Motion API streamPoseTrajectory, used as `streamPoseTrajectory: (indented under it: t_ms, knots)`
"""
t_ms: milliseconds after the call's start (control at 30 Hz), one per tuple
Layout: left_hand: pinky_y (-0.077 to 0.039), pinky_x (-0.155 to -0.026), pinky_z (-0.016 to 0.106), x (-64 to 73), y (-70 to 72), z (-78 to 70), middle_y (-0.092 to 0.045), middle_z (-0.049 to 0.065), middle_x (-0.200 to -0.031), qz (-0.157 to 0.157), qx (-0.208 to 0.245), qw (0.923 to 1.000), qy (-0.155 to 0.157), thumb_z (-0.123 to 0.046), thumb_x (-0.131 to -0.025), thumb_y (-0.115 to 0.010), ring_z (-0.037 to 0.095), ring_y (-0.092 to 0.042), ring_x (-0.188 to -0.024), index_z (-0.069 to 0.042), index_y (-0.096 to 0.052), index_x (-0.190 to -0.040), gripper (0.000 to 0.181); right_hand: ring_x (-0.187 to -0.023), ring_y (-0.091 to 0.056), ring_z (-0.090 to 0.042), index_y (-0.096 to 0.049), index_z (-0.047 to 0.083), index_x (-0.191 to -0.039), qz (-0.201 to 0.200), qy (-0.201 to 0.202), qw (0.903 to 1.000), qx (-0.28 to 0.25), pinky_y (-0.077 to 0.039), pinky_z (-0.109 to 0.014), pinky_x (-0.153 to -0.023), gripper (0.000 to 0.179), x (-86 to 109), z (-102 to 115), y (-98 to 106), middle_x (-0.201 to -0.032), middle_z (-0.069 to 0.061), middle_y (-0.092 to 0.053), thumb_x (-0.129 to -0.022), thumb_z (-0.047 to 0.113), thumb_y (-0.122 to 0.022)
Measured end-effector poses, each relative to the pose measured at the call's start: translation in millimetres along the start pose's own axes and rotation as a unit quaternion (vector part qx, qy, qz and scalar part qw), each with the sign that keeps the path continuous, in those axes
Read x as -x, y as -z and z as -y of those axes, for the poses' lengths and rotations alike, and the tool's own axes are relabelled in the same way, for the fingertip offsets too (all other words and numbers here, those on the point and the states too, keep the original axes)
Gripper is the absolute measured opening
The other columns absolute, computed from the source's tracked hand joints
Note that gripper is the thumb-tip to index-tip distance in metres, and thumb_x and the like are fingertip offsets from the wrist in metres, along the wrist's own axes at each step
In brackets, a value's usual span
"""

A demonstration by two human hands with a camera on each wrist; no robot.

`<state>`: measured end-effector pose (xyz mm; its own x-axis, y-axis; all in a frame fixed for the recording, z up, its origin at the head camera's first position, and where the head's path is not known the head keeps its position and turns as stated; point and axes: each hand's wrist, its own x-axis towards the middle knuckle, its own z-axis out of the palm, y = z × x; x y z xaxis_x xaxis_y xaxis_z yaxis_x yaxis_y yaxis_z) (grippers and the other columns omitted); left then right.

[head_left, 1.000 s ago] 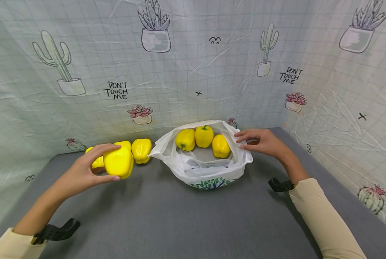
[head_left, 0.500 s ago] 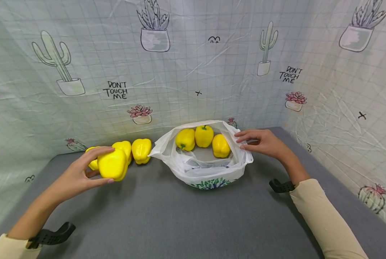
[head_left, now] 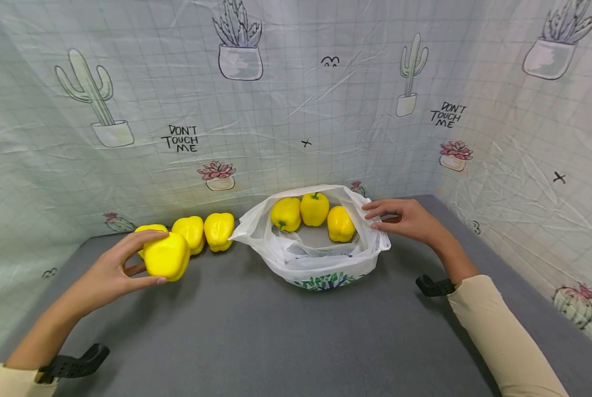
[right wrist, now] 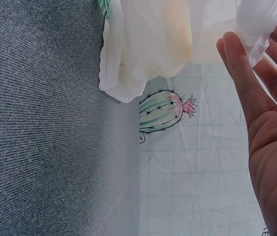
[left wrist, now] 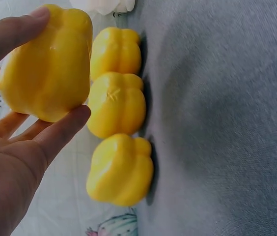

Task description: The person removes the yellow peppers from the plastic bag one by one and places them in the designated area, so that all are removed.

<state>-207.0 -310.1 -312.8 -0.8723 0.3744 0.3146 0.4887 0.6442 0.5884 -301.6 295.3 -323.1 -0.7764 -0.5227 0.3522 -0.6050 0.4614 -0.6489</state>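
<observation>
My left hand (head_left: 109, 273) grips a yellow bell pepper (head_left: 167, 257) between thumb and fingers, held up off the table. In the left wrist view that bell pepper (left wrist: 50, 64) is apart from three others standing in a row behind it. At the centre, a white plastic bag (head_left: 326, 263) with a printed green tree stands with its mouth wide. Three yellow bell peppers (head_left: 315, 209) lie inside it. My right hand (head_left: 407, 219) holds the bag's right rim between thumb and fingers; the right wrist view shows the thin plastic (right wrist: 256, 29) between them.
The row of three yellow bell peppers (head_left: 189, 234) runs along the back left of the grey table (head_left: 276, 342), left of the bag. A patterned curtain (head_left: 296, 110) with cactus drawings rises behind and at both sides.
My left hand has moved left and slightly down with its bell pepper, away from the bag, uncovering more of the row behind. The right hand and bag look unchanged.
</observation>
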Motion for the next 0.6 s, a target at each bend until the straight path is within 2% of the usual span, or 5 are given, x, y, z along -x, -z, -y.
streamPoseTrajectory:
  t_ms: [100, 200, 367, 600]
  knots:
    - [-0.049, -0.086, 0.008, 2.3, 0.6, 3.8, -0.040, 0.013, -0.150, 0.008, 0.007, 0.9999, 0.009, -0.015, -0.080, -0.088, -0.014, -0.036, -0.125, -0.016, -0.048, -0.150, 0.081, -0.119, -0.060, -0.001, -0.075, 0.010, -0.118, 0.001, -0.001, 1.0000, 0.004, -0.057, -0.030, -0.091, 0.027, 0.3, -2, 0, -0.137, -0.012, -0.064, -0.092, 0.009, -0.076]
    - [-0.049, -0.086, 0.009, 5.5, 1.8, 7.1, -0.039, 0.015, -0.152, 0.017, 0.008, 0.9997, 0.016, -0.016, -0.080, -0.088, -0.017, -0.035, -0.125, -0.016, -0.048, -0.150, 0.080, -0.119, -0.060, -0.001, -0.075, 0.011, -0.119, 0.002, -0.002, 1.0000, 0.007, -0.056, -0.026, -0.091, 0.027, 0.4, -3, 0, -0.137, -0.011, -0.064, -0.092, 0.009, -0.075]
    - [-0.049, -0.087, 0.009, 8.7, 3.6, 12.4, -0.037, 0.017, -0.155, 0.029, 0.017, 0.9991, 0.027, -0.017, -0.081, -0.087, -0.020, -0.033, -0.126, -0.018, -0.047, -0.152, 0.082, -0.120, -0.060, -0.004, -0.076, 0.012, -0.119, 0.000, -0.008, 0.9998, 0.019, -0.057, -0.031, -0.091, 0.026, 1.3, -2, 0, -0.137, -0.010, -0.064, -0.092, 0.010, -0.076]
    - [-0.048, -0.088, 0.009, 11.3, 5.5, 18.1, -0.032, 0.022, -0.158, 0.043, 0.028, 0.9979, 0.038, -0.017, -0.082, -0.086, -0.022, -0.030, -0.125, -0.018, -0.044, -0.153, 0.082, -0.126, -0.059, -0.025, -0.076, 0.012, -0.119, 0.003, -0.014, 0.9995, 0.027, -0.056, -0.046, -0.093, 0.026, 0.4, 0, -1, -0.137, -0.010, -0.064, -0.093, 0.012, -0.075]
